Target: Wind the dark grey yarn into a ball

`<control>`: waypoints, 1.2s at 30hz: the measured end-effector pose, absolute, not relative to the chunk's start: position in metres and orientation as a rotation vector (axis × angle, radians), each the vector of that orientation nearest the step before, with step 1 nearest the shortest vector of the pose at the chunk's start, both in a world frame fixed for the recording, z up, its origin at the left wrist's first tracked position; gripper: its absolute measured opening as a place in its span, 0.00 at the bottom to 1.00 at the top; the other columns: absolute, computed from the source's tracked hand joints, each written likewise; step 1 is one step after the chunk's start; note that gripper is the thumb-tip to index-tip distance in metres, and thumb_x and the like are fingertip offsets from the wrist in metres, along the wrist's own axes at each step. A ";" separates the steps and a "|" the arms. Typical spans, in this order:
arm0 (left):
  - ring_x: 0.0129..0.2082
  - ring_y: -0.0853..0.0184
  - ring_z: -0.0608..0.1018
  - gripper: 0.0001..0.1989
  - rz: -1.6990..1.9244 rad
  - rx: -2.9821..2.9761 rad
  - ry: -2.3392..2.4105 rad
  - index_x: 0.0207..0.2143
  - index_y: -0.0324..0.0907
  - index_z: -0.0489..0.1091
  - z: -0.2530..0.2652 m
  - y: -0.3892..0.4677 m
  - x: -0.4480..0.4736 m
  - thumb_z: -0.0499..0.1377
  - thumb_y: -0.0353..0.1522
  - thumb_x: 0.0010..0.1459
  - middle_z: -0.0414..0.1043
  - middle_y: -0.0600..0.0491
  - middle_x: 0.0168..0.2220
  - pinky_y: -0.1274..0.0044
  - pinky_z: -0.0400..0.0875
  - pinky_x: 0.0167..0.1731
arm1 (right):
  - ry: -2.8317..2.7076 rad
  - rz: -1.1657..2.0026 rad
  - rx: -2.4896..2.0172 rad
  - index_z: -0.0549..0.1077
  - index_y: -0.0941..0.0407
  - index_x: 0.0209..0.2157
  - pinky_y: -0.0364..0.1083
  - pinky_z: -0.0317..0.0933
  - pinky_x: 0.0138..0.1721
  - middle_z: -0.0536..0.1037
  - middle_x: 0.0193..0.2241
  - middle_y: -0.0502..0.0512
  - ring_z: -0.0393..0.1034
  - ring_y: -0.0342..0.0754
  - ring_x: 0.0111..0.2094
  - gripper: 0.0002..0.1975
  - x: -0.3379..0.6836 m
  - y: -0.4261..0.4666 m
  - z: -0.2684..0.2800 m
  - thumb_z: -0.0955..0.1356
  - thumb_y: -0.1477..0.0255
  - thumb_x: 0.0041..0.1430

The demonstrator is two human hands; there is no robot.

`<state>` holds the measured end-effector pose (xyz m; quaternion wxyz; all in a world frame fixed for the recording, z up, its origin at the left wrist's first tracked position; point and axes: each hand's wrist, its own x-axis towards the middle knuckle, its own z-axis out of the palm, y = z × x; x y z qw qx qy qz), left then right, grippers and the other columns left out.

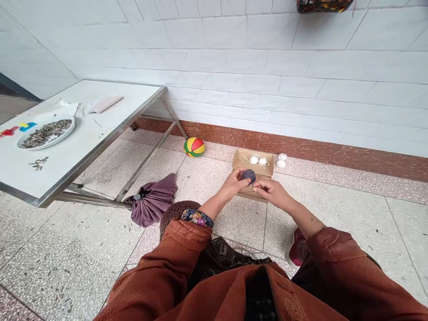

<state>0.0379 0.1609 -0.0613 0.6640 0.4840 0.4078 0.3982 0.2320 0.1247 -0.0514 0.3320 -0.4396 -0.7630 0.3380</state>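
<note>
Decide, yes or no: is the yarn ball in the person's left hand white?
No, the yarn ball in the left hand is dark grey-blue; white balls lie in the open box.

at left stands a table (83, 151), a plate (65, 137) of seeds (47, 132) on it. right of the table, on the floor (331, 214), a toy ball (194, 147) sits near the wall (227, 62); a cloth (154, 203) lies lower in the frame. near the centre, a yarn ball (248, 175) is in the left hand (233, 183), the right hand (270, 189) just beside it. behind them, two yarn balls (254, 159) lie in a box (238, 160), two more balls (281, 163) to its right.
</note>
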 end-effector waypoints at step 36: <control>0.39 0.67 0.76 0.36 0.742 1.232 0.779 0.55 0.43 0.64 -0.067 0.161 0.037 0.71 0.29 0.42 0.74 0.52 0.41 0.73 0.68 0.43 | -1.913 0.763 -1.163 0.79 0.51 0.33 0.49 0.65 0.37 0.76 0.30 0.53 0.70 0.50 0.33 0.10 0.237 0.138 -0.048 0.69 0.62 0.66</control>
